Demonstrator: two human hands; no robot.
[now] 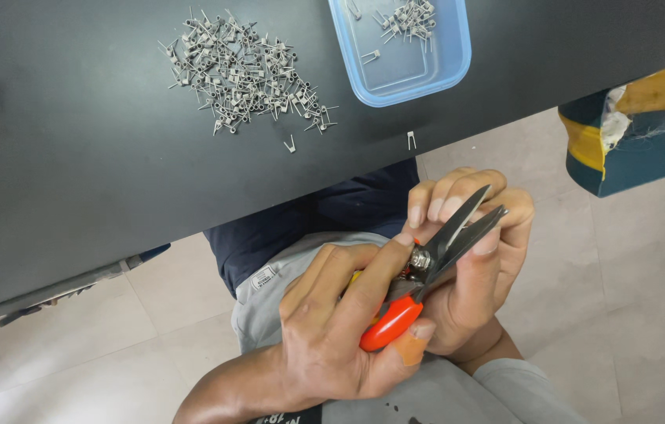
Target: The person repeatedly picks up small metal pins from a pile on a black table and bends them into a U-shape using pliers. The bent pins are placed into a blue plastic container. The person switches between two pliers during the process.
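Held low over the lap, below the near edge of the black table (pixel 73 180): a pair of shears (pixel 427 263) with orange handles and dark metal blades. Left hand (pixel 332 322) wrapped around the orange handles, fingers curled tight, thumb pressed along the lower handle near its rounded end. Right hand (pixel 474 259) cupped behind the blades, fingers bent over the tips, thumb laid against the lower blade; whether anything small sits pinched in those fingers cannot be told. Blades slightly parted, pointing up and to the right, with a shiny bolt at the pivot just beside the left index finger. Up on the table, well apart from both hands: a loose heap of small grey metal clips (pixel 242 71), with two single clips lying nearer the table edge. Next to the heap, a shallow blue plastic tray (pixel 458 63) holding a smaller cluster of the same clips in its far corner. At the right edge, off the table, a dark teal and yellow padded seat (pixel 639 133) with worn fabric. Pale tiled floor (pixel 646 298) underneath.
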